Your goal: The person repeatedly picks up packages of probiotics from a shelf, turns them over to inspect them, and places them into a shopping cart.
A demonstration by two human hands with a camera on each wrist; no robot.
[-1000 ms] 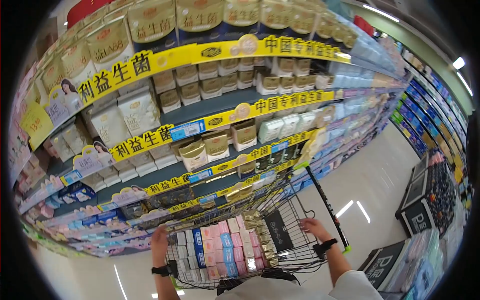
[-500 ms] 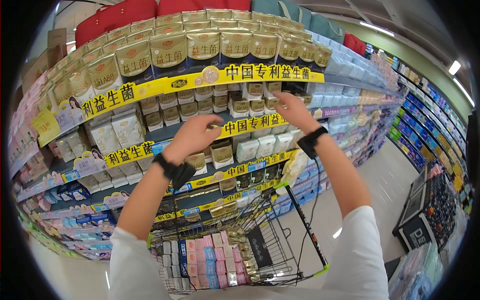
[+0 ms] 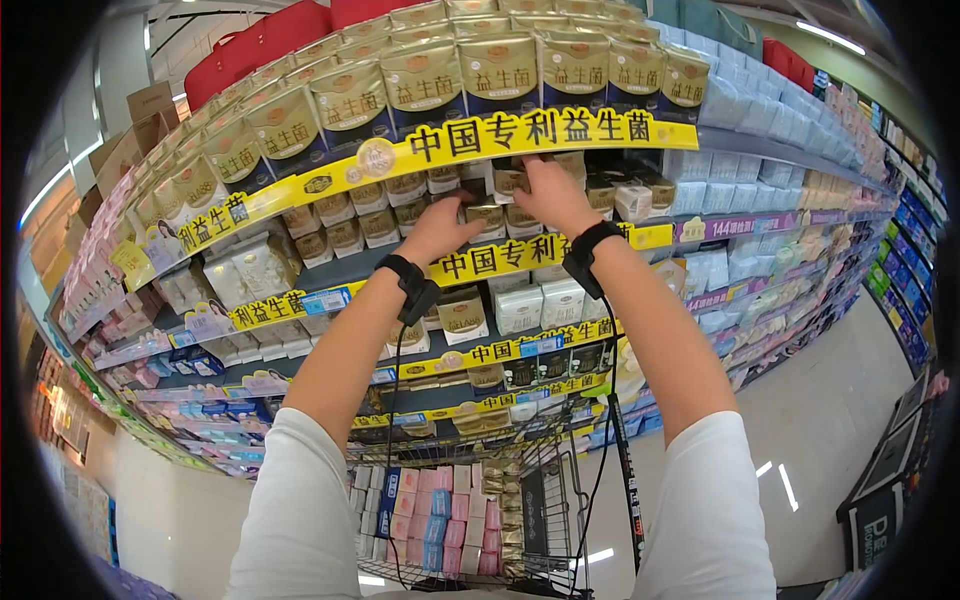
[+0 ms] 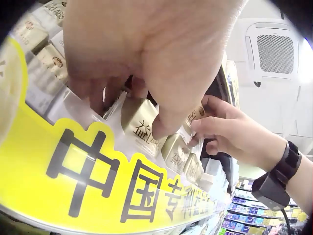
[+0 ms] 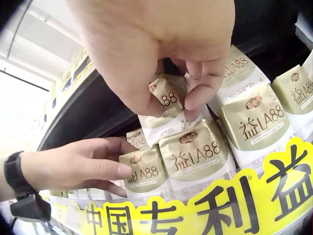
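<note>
Both arms are raised to the second shelf (image 3: 640, 238) behind a yellow strip. A gold pack (image 5: 166, 100) is pinched by the right hand (image 5: 161, 54). A neighbouring pack (image 5: 144, 171) is touched by the left hand (image 5: 80, 166), fingers curled round it. A cart (image 3: 470, 500) is seen below.
</note>
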